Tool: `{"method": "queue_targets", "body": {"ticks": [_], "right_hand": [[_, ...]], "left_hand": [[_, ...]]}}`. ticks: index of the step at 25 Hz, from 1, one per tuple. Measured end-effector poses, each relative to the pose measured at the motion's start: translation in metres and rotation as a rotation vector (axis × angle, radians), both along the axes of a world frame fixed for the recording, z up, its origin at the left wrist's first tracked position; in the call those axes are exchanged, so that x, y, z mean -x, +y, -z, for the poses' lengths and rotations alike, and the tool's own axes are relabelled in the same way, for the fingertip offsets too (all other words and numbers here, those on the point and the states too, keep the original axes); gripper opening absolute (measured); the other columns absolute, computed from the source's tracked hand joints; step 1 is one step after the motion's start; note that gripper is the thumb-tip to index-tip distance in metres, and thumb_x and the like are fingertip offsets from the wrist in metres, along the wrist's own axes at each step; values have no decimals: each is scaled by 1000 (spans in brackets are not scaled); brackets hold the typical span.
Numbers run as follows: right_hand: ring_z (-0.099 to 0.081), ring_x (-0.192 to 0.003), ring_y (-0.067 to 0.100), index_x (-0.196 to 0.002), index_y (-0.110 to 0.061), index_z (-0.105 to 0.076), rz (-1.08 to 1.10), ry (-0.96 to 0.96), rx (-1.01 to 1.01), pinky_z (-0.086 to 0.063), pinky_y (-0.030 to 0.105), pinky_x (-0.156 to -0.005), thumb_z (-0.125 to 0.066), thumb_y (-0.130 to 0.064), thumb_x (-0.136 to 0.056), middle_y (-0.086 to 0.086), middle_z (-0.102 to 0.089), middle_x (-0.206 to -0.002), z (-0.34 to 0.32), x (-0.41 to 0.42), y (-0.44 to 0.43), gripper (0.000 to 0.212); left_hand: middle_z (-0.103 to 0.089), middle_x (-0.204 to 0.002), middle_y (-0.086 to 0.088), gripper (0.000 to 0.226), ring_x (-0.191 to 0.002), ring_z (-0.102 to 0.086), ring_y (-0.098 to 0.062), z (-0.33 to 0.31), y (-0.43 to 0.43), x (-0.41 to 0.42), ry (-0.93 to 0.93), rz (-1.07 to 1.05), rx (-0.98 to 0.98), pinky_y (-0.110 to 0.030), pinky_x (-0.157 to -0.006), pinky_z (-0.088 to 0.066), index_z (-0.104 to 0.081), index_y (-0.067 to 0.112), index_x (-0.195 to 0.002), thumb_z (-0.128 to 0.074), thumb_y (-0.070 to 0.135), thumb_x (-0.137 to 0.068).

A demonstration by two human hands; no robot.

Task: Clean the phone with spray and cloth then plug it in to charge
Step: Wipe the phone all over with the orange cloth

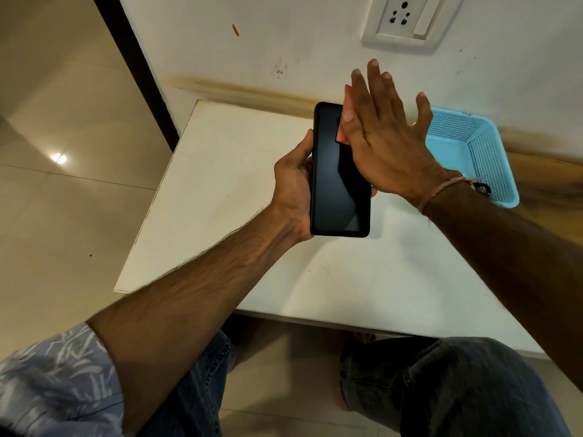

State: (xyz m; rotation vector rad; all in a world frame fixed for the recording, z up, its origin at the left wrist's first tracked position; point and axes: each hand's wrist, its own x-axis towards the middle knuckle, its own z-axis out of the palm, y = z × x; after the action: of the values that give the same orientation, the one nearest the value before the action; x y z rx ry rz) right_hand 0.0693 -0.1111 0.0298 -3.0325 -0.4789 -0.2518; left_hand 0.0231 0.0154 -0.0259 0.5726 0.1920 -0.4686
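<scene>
Black phone (339, 171) is sitting upright at centre frame, gripped along its left edge and back by the left hand (295, 187), thumb curling over the left side, fingertips just peeking out at the right edge. Screen is dark, facing the camera, held above the white table (220, 190), not touching it. Right hand (383, 137) is pressing flat vs. the upper right part of the screen, fingers spread and pointing up, palm down on a pink cloth (342, 137); only a small strip of cloth is showing at the hand's left edge, the rest hidden under the palm. Hand isn't closed around the cloth, just pinning it to the glass. A thin pinkish thread is circling the right wrist.

Blue perforated basket (479, 149) is resting on the table at right of frame, behind the right wrist, w/ a small dark item inside near its lower corner, too hidden to identify. White wall socket (407, 20) w/ switch is showing at upper right, well apart from the phone. Tiled floor is filling the left side of frame. Bottom of frame: the person's knees in dark jeans under the table edge, patterned blue sleeve at lower left.
</scene>
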Motion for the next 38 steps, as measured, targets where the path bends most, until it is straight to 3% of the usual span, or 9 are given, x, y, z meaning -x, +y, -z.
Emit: {"method": "queue_targets", "body": {"ticks": [2,8,13,19,23,26,31,36,38], "right_hand": [[4,-150,22,-154,-23,4,-6,-11,-11,5,60,-116,-11,-44,-101,3,10,-163,0,0,12,59],[2,-150,22,-154,-29,2,-115,-69,43,3,61,-114,-11,-47,-99,0,7,-163,2,3,43,59],[3,-150,20,-154,-26,4,-37,-33,-5,3,60,-116,-6,-49,-99,0,9,-163,6,0,8,61],[4,-150,21,-154,-23,2,8,-26,-30,4,61,-114,-9,-45,-100,1,8,-163,8,5,13,59],[5,-150,21,-154,-27,2,-65,-57,15,5,61,-114,-8,-45,-99,-1,7,-163,10,12,31,59],[5,-150,20,-154,-30,4,-88,-61,6,5,60,-114,-8,-47,-100,-2,8,-163,7,9,22,57],[5,-150,19,-154,-28,5,28,-21,-41,3,61,-115,-8,-46,-100,0,10,-163,6,5,2,58],[6,-150,17,-154,-26,5,39,14,-79,0,62,-115,-9,-41,-101,-2,10,-163,20,45,7,56],[3,-150,16,-154,-26,3,54,0,-59,-5,59,-115,-8,-40,-101,-2,7,-163,29,68,6,57]], "left_hand": [[-70,-100,-16,53,-83,-68,-34,2,-2,-1,8,-15,-12,-46,-78,-58,-72,11,-107,-46,56,-96],[-75,-90,-13,47,-76,-73,-28,10,-6,2,29,-65,-81,-37,-71,-60,-80,10,-88,-47,43,-96],[-70,-102,-16,51,-85,-68,-34,0,-2,2,-6,32,3,-46,-79,-57,-70,10,-113,-47,53,-97],[-72,-99,-16,53,-84,-70,-33,0,-4,2,22,34,2,-43,-77,-59,-72,10,-111,-49,54,-95],[-71,-109,-16,51,-95,-68,-32,1,-6,4,56,5,-88,-41,-90,-54,-77,7,-107,-53,50,-92],[-68,-114,-17,54,-99,-66,-33,-2,-2,3,47,7,-77,-42,-92,-53,-68,6,-124,-51,49,-96],[-72,-96,-10,51,-87,-67,-28,-2,1,-1,38,-26,-46,-37,-82,-54,-74,13,-107,-44,54,-99],[-74,-106,-13,63,-95,-72,-30,0,6,-1,29,-46,-46,-41,-91,-55,-79,14,-106,-35,58,-101],[-75,-103,-13,66,-90,-73,-30,0,10,-2,30,-62,-41,-41,-84,-59,-80,12,-104,-33,59,-101]]}}
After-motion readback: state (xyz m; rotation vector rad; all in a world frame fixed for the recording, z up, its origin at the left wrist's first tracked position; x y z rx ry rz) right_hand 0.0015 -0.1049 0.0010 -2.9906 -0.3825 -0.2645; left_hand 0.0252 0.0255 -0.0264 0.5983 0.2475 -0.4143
